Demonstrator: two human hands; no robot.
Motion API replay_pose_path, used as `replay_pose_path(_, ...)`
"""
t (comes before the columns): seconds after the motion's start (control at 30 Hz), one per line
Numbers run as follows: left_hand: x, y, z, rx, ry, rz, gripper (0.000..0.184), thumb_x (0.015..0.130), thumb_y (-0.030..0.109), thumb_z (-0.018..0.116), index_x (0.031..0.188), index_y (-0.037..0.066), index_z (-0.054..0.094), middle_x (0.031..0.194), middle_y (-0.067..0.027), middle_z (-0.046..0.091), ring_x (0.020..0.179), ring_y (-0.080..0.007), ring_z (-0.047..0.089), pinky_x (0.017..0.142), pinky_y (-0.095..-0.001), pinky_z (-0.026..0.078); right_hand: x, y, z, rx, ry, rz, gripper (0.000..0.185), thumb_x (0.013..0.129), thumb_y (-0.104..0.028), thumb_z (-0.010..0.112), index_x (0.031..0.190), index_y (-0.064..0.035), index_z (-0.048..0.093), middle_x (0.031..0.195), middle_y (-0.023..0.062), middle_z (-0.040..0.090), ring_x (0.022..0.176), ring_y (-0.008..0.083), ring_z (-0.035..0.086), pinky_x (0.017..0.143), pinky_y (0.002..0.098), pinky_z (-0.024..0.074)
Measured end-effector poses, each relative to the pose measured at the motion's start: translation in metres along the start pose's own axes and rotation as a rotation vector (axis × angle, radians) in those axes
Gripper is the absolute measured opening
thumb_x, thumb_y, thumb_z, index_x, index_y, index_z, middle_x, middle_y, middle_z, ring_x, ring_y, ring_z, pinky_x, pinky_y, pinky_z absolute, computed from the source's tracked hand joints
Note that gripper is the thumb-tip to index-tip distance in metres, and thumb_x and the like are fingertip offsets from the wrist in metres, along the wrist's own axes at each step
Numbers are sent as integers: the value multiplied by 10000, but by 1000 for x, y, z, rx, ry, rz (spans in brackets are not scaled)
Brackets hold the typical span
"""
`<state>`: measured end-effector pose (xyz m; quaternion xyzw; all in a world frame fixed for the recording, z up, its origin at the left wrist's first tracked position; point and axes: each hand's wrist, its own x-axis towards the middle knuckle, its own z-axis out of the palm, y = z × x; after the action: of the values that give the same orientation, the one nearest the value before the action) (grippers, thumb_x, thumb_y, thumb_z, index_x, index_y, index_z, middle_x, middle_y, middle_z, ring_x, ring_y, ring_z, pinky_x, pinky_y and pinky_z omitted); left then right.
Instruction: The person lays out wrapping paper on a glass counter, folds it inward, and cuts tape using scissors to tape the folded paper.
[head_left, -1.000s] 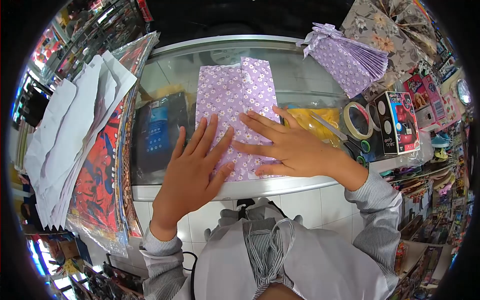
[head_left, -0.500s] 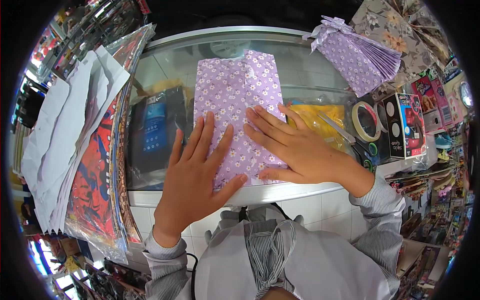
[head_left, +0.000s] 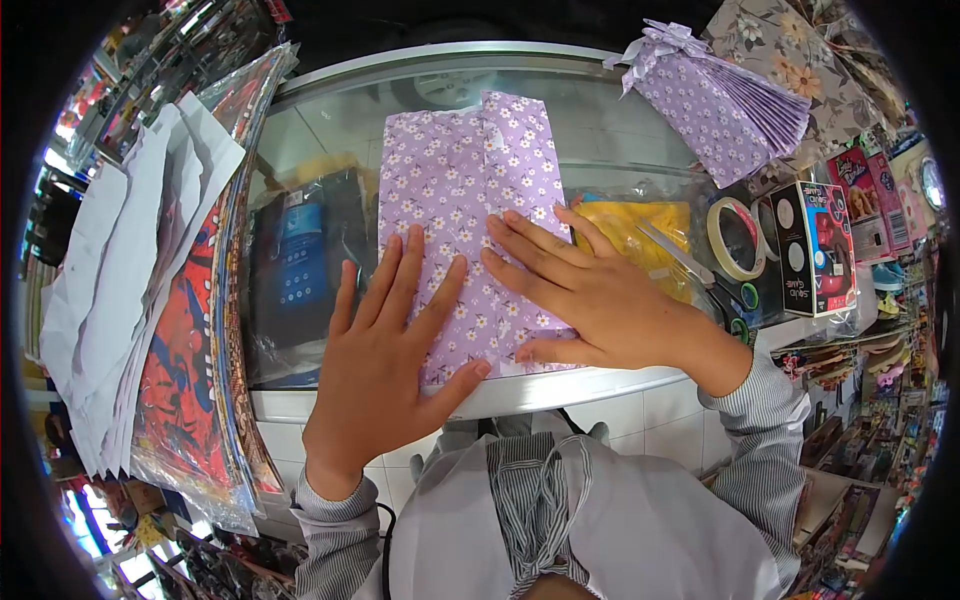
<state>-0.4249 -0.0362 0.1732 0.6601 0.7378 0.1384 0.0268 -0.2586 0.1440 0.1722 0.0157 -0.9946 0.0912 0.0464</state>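
Note:
A folded piece of purple wrapping paper with white flowers (head_left: 440, 165) lies on the glass counter in front of me. A vertical overlap runs along it, and its right part reaches a little higher at the far end. My left hand (head_left: 385, 350) rests flat on the paper's lower left, fingers apart. On the lower right side lies my right hand (head_left: 600, 305), also flat with its fingers spread. Both palms hide part of the paper's near half.
Scissors (head_left: 680, 252), a roll of tape (head_left: 737, 238) and a boxed game (head_left: 815, 250) are on the right. A pleated purple paper piece with a bow (head_left: 705, 110) lies at the far right. White sheets (head_left: 120, 270) and plastic-wrapped prints (head_left: 185, 350) pile up on the left.
The view has shifted slightly. Both hands stay flat on the purple paper, with hardly any movement over it.

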Motion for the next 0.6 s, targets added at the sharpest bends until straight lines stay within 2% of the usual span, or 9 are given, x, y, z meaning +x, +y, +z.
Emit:
replay_pose_path(0.3, 0, 1, 0, -19, 4, -17, 716, 846, 477, 573, 1433, 96, 422, 1520, -240, 272, 1418, -397, 249, 1128, -561, 132, 0, -2, 0, 15, 9, 7, 709, 916, -518, 513, 1446, -74, 357, 1528, 162, 289, 1437, 276, 240, 1141, 516, 168)
replay_pose_path(0.6, -3, 1, 1, 26, -8, 10, 693, 887, 448, 523, 1451, 73, 376, 1529, -261, 224, 1424, -434, 191, 1131, -567, 120, 0, -3, 0, -30, -2, -10, 720, 923, -535, 486, 1455, -73, 339, 1528, 174, 279, 1435, 292, 237, 1140, 529, 168)
